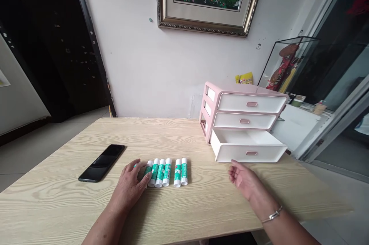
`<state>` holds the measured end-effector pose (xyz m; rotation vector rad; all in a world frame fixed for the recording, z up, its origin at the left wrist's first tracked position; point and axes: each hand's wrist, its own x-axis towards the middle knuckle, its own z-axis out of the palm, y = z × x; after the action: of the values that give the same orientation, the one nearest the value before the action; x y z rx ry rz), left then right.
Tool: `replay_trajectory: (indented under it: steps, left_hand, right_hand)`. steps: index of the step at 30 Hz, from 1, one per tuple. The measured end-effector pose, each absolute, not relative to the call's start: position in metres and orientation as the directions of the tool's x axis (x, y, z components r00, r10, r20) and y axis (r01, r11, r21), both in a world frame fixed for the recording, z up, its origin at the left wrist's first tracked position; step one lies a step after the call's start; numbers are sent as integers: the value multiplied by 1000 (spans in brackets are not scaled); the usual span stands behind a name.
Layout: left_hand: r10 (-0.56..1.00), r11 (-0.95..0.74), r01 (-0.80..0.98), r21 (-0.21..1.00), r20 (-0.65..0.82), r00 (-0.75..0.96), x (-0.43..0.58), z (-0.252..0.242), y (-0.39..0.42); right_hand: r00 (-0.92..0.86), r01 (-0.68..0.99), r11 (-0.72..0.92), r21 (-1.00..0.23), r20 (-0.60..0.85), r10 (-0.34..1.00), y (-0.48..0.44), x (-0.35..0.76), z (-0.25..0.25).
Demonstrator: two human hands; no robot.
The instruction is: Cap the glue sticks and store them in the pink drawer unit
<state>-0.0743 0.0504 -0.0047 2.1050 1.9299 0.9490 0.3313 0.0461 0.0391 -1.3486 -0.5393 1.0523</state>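
Several glue sticks [160, 173], white tubes with green labels, lie side by side on the wooden table. Two more glue sticks [180, 172] lie just right of them, across a small gap. My left hand [132, 181] rests over the row's left end, thumb and fingers apart, touching the leftmost sticks and partly covering them. In front of the pulled-out bottom drawer [250, 153] is my right hand [243, 179], palm turned inward, fingers loosely bent and holding nothing. This white drawer belongs to a pink drawer unit [209, 114]; its two upper drawers are closed.
A black phone [102, 163] lies on the table [184, 214] at the left. Behind the drawer unit are a yellow packet [245, 78] and a glass case [285, 62]. A framed picture [206, 30] hangs on the wall. The table's near edge runs below my hands.
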Motion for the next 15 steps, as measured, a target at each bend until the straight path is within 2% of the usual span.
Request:
replay_trajectory:
  steps: [2,4,6,8,11,15]
  left_hand:
    - [931,-177,844,507,365,-24,-74,-5,50]
    - [925,-178,835,521,378,-39,-74,-6,50]
    - [921,-173,824,539,385,-59,-75,-7,50]
    - [920,-167,813,558,386,-76,-76,-7,50]
    - [920,-165,801,575,383,-86,-76,-6,50]
    - [919,-178,801,572,387,-72,-74,-2,47]
  right_hand:
    - [316,-67,-131,-989,-145,937,34,298,46]
    - [184,209,-71,-975,-32,982,26,266,58]
    - [66,471,11,-882,47,997,23,239,70]
    - [-39,663,87,-744,82,996,25,216,79]
    - [-134,812,170,-558,104,985,32,188,82]
    - [-207,881,242,-407,128,970,43,159,69]
